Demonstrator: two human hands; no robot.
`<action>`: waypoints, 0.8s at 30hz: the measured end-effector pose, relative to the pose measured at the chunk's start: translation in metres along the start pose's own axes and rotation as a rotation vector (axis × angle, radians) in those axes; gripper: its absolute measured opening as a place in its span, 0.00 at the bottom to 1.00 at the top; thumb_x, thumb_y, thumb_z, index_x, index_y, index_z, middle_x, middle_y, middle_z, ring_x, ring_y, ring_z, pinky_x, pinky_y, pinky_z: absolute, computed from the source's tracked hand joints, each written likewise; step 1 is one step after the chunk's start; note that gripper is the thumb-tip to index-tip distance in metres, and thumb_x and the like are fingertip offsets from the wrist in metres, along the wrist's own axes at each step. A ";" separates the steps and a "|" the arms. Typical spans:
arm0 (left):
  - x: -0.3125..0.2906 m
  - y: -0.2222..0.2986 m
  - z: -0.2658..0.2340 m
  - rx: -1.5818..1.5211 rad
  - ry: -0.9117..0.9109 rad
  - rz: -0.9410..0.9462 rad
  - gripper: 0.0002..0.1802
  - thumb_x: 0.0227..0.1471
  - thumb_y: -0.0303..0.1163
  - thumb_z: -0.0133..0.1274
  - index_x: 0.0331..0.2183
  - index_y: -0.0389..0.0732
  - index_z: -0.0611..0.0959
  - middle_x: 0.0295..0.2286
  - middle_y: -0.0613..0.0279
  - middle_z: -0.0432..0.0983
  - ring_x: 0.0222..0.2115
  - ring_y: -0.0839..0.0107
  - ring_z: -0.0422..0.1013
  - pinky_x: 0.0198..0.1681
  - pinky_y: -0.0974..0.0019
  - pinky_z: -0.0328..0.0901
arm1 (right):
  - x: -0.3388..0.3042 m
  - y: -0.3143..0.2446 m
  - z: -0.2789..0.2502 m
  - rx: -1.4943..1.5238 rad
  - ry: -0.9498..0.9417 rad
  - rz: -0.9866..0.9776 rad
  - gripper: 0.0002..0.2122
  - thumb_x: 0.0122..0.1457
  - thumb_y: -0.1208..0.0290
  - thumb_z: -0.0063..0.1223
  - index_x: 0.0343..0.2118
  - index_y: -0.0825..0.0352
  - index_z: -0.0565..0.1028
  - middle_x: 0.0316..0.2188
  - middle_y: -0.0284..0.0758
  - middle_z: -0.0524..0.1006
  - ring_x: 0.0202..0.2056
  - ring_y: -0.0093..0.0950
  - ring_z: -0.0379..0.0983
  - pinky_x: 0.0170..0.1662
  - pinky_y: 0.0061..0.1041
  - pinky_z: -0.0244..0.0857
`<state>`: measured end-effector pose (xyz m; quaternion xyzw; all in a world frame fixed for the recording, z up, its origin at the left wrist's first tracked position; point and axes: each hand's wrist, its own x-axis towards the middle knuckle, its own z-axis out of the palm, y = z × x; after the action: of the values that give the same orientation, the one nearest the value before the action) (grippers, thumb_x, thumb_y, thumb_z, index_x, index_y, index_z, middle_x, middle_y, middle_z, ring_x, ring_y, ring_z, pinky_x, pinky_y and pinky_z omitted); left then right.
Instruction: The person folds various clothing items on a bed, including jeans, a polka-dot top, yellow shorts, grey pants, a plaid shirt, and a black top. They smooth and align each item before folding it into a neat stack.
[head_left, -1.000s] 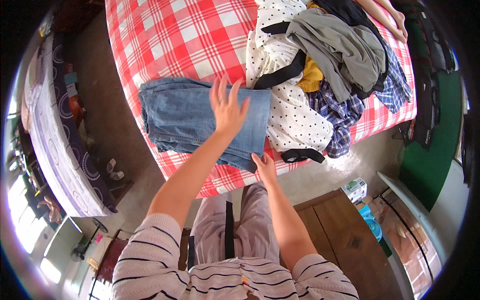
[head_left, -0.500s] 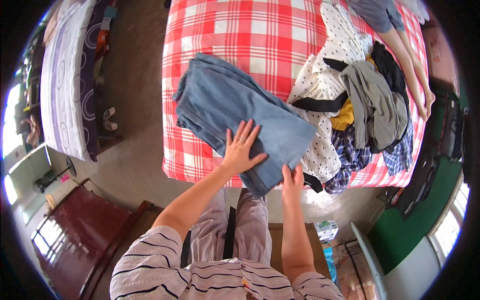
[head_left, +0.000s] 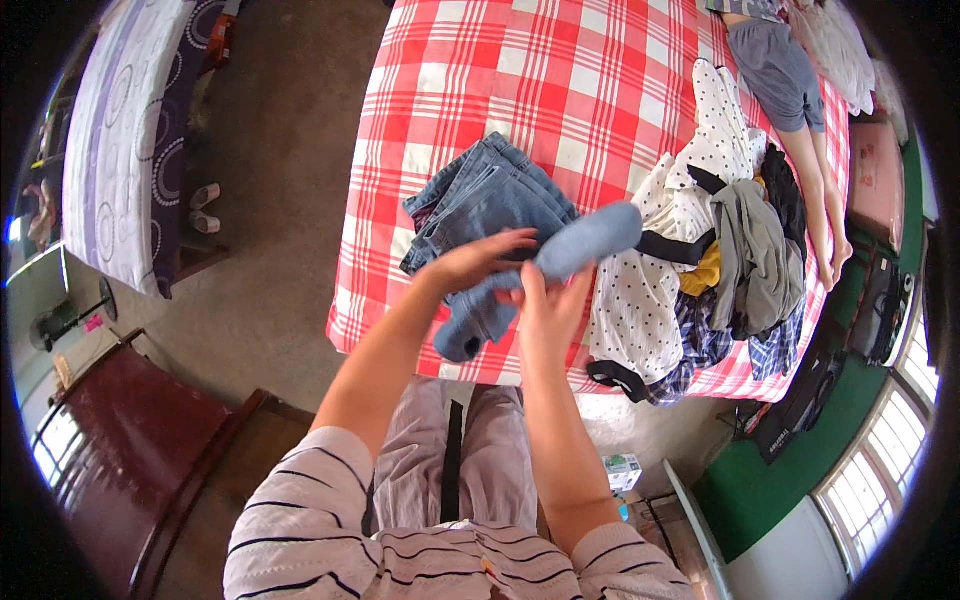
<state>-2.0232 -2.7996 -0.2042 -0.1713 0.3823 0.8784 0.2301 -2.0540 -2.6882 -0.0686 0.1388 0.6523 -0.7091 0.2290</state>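
Observation:
A pair of blue jeans (head_left: pixel 490 205) lies on the red-and-white checked bed cover, its waist end flat and folded. The near end is lifted and bent over into a thick fold. My right hand (head_left: pixel 553 305) grips this fold from the near side, thumb on top. My left hand (head_left: pixel 482 262) rests against the denim just to the left, its fingers stretched out and slightly blurred. Part of the jeans is hidden behind both hands.
A loose pile of clothes sits to the right: a white polka-dot garment (head_left: pixel 640 300), a grey garment (head_left: pixel 755 260), a yellow cloth (head_left: pixel 700 272) and plaid fabric (head_left: pixel 705 330). Another person's bare legs (head_left: pixel 815 190) lie along the bed's right side. A second bed (head_left: pixel 115 150) stands at left.
The jeans' near end, flat before, is now lifted and folded back toward the waist. My right hand has moved left and away from me with it. The view has shifted slightly.

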 end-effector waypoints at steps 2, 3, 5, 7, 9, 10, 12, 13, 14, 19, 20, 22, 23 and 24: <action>-0.056 0.025 -0.014 -0.282 0.061 -0.070 0.50 0.49 0.73 0.30 0.60 0.42 0.60 0.58 0.51 0.55 0.57 0.56 0.57 0.59 0.52 0.54 | 0.025 0.004 0.034 -0.035 -0.045 -0.021 0.38 0.56 0.80 0.49 0.62 0.72 0.36 0.34 0.42 0.73 0.24 0.25 0.73 0.28 0.19 0.72; -0.083 0.013 -0.032 -0.523 0.178 -0.038 0.54 0.47 0.75 0.28 0.60 0.40 0.58 0.59 0.51 0.53 0.58 0.56 0.54 0.60 0.52 0.50 | 0.034 0.016 0.053 -0.003 -0.127 0.057 0.38 0.56 0.79 0.49 0.62 0.71 0.35 0.35 0.43 0.74 0.26 0.27 0.75 0.31 0.22 0.72; -0.107 -0.013 -0.047 -0.840 0.259 0.120 0.58 0.44 0.77 0.27 0.61 0.38 0.55 0.60 0.52 0.51 0.61 0.56 0.49 0.63 0.51 0.44 | 0.046 0.053 0.070 -0.162 -0.287 -0.057 0.38 0.57 0.77 0.50 0.63 0.69 0.36 0.38 0.46 0.74 0.32 0.34 0.76 0.37 0.28 0.72; -0.111 -0.026 -0.043 -0.847 0.342 0.254 0.58 0.44 0.77 0.27 0.61 0.37 0.55 0.61 0.53 0.50 0.62 0.57 0.47 0.64 0.51 0.41 | 0.049 0.071 0.070 -0.479 -0.341 -0.339 0.35 0.56 0.74 0.53 0.63 0.66 0.47 0.46 0.45 0.72 0.48 0.41 0.70 0.50 0.40 0.63; -0.105 -0.049 -0.043 -0.550 0.550 0.335 0.40 0.52 0.54 0.49 0.57 0.37 0.62 0.54 0.56 0.63 0.55 0.63 0.60 0.58 0.58 0.54 | 0.061 0.086 0.052 -0.877 -0.252 -0.591 0.32 0.55 0.70 0.54 0.61 0.64 0.53 0.51 0.42 0.68 0.55 0.41 0.62 0.56 0.47 0.53; -0.094 -0.053 -0.032 -0.360 0.719 0.302 0.34 0.53 0.43 0.56 0.55 0.37 0.64 0.50 0.58 0.67 0.51 0.66 0.65 0.56 0.61 0.58 | 0.068 0.094 0.034 -1.089 -0.195 -0.707 0.31 0.54 0.69 0.54 0.61 0.63 0.57 0.54 0.41 0.66 0.58 0.40 0.58 0.59 0.50 0.48; -0.082 -0.062 -0.036 -0.180 0.974 0.377 0.21 0.49 0.28 0.59 0.46 0.36 0.75 0.42 0.62 0.75 0.43 0.70 0.71 0.47 0.67 0.64 | 0.084 0.097 0.005 -1.387 -0.074 -0.691 0.28 0.54 0.58 0.54 0.59 0.56 0.62 0.61 0.36 0.57 0.64 0.39 0.46 0.60 0.59 0.31; -0.078 -0.060 -0.041 -0.066 1.020 0.374 0.19 0.49 0.28 0.59 0.45 0.36 0.76 0.40 0.62 0.75 0.42 0.71 0.71 0.46 0.68 0.64 | 0.093 0.097 -0.009 -1.462 -0.077 -0.660 0.29 0.54 0.54 0.53 0.59 0.52 0.61 0.62 0.35 0.55 0.64 0.40 0.44 0.59 0.62 0.29; -0.074 -0.051 -0.041 0.052 1.058 0.364 0.17 0.49 0.28 0.58 0.43 0.35 0.78 0.39 0.62 0.76 0.41 0.72 0.71 0.46 0.69 0.64 | 0.103 0.098 -0.026 -1.536 -0.076 -0.619 0.29 0.54 0.51 0.52 0.59 0.48 0.61 0.63 0.33 0.52 0.65 0.40 0.42 0.58 0.65 0.28; -0.070 -0.045 -0.080 0.341 1.281 0.347 0.15 0.47 0.28 0.60 0.37 0.33 0.77 0.30 0.62 0.74 0.31 0.72 0.69 0.36 0.70 0.64 | 0.140 0.116 -0.039 -1.645 -0.176 -0.576 0.34 0.52 0.42 0.48 0.62 0.45 0.56 0.65 0.34 0.49 0.65 0.42 0.41 0.58 0.67 0.26; -0.068 -0.046 -0.079 0.452 1.351 0.393 0.16 0.45 0.27 0.60 0.38 0.33 0.76 0.31 0.58 0.74 0.32 0.68 0.70 0.37 0.68 0.64 | 0.139 0.120 -0.032 -1.636 -0.168 -0.592 0.34 0.52 0.42 0.48 0.62 0.45 0.56 0.65 0.35 0.49 0.65 0.43 0.41 0.58 0.67 0.26; -0.052 -0.008 -0.013 1.072 1.583 0.401 0.24 0.41 0.26 0.59 0.43 0.37 0.73 0.46 0.47 0.66 0.49 0.50 0.62 0.52 0.48 0.54 | 0.129 0.124 -0.049 -1.635 -0.109 -0.522 0.35 0.51 0.42 0.49 0.62 0.45 0.56 0.65 0.37 0.49 0.64 0.45 0.41 0.58 0.67 0.25; -0.052 -0.002 -0.001 1.215 1.294 0.538 0.26 0.41 0.29 0.60 0.46 0.39 0.73 0.50 0.49 0.64 0.53 0.52 0.58 0.55 0.45 0.50 | 0.125 0.117 -0.044 -1.598 -0.111 -0.510 0.36 0.50 0.42 0.49 0.62 0.45 0.55 0.65 0.38 0.49 0.64 0.47 0.41 0.58 0.67 0.25; -0.050 0.001 0.008 1.339 0.997 0.664 0.29 0.40 0.33 0.61 0.48 0.42 0.73 0.53 0.52 0.61 0.56 0.53 0.54 0.58 0.42 0.45 | 0.126 0.114 -0.044 -1.583 -0.122 -0.508 0.36 0.50 0.42 0.50 0.62 0.46 0.55 0.65 0.38 0.48 0.64 0.47 0.40 0.58 0.67 0.26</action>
<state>-1.9828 -2.8079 -0.1743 -0.2434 0.8997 0.3163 -0.1766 -2.1082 -2.6682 -0.2340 -0.2531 0.9560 -0.0771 0.1269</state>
